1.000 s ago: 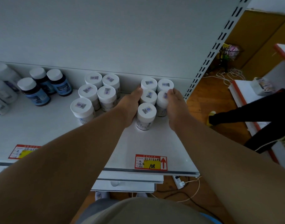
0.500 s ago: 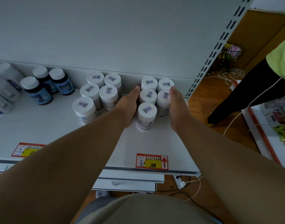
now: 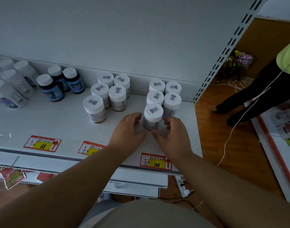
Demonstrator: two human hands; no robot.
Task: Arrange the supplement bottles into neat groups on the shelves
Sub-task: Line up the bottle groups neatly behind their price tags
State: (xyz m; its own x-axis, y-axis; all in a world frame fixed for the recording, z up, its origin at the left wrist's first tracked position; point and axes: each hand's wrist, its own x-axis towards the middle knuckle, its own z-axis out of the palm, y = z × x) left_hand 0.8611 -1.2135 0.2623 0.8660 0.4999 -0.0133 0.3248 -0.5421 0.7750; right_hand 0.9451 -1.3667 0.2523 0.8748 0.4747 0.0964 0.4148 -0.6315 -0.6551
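below, price tag (image 3: 155, 162) "108", another (image 3: 42, 144) "68"

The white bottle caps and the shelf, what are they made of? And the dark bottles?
The round white bottle caps look like matte plastic: smooth, no shine, small printed stickers on top. The flat pale grey shelf is probably painted metal, judging by its thin edge and the slotted upright beside it. The dark blue-labelled bottles look like tinted plastic or glass; the dim light leaves that open.
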